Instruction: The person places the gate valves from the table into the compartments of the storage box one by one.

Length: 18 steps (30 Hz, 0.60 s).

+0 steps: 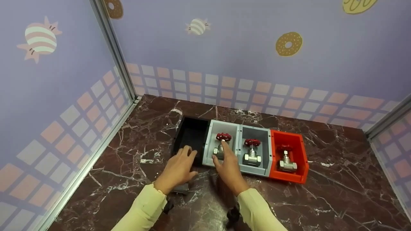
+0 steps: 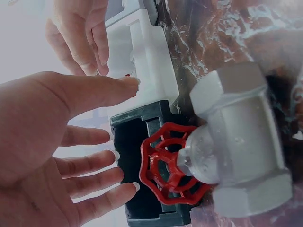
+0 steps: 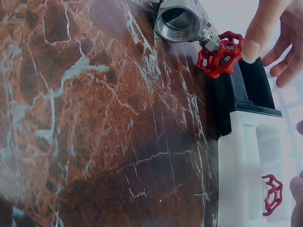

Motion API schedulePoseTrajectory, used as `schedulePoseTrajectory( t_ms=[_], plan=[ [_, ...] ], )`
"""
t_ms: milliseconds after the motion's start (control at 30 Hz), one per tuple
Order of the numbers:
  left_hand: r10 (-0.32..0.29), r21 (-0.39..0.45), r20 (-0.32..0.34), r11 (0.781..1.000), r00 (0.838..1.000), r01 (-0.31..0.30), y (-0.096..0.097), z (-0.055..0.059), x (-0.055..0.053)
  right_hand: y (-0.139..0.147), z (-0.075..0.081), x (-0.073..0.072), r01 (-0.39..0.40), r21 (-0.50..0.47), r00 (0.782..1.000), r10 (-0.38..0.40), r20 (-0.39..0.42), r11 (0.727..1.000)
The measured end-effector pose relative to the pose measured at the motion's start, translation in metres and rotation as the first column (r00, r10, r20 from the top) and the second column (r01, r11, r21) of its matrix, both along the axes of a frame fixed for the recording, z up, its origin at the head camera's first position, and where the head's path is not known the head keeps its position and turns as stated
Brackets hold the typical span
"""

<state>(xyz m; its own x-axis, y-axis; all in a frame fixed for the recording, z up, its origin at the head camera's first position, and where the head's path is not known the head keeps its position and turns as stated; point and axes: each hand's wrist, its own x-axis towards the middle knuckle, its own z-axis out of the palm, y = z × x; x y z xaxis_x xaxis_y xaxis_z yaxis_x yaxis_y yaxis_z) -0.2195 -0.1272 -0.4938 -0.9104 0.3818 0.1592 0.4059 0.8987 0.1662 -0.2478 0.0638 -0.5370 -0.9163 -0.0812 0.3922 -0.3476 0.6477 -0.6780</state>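
Note:
My left hand [image 1: 179,168] hovers before the black bin [image 1: 193,131] with fingers extended and nothing in its grasp. Below it a metal valve [image 2: 248,137] lies on the marble surface, its red handwheel [image 2: 170,165] towards the bin; the hand mostly hides this valve in the head view. In the right wrist view the left thumb [image 3: 251,49] overlaps the wheel's edge. My right hand [image 1: 228,166] is over the front of the white bin [image 1: 207,144], fingers loosely extended. Inside that bin a valve with a red handwheel [image 1: 223,137] stands upright, partly covered by the hand.
Right of the white bin, a grey bin [image 1: 268,154] and a red bin [image 1: 305,160] join the row, each with a red-wheeled valve inside. Patterned panels [image 1: 224,57] enclose the dark marble surface [image 1: 125,154] at the back and sides.

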Motion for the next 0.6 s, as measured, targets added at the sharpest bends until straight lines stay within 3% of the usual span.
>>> schedulePoseTrajectory(
  t_ms=[233, 600],
  plan=[
    [-0.004, -0.006, 0.026, 1.000, 1.000, 0.004, -0.006, -0.004, 0.006, -0.001, -0.001, -0.001, -0.002, -0.016, 0.999, 0.002, 0.041, 1.000],
    [-0.001, 0.008, 0.126, 1.000, 0.992, -0.001, -0.014, -0.011, 0.015, -0.004, -0.003, -0.001, -0.007, -0.021, 0.999, 0.008, 0.052, 1.000]
  ],
)
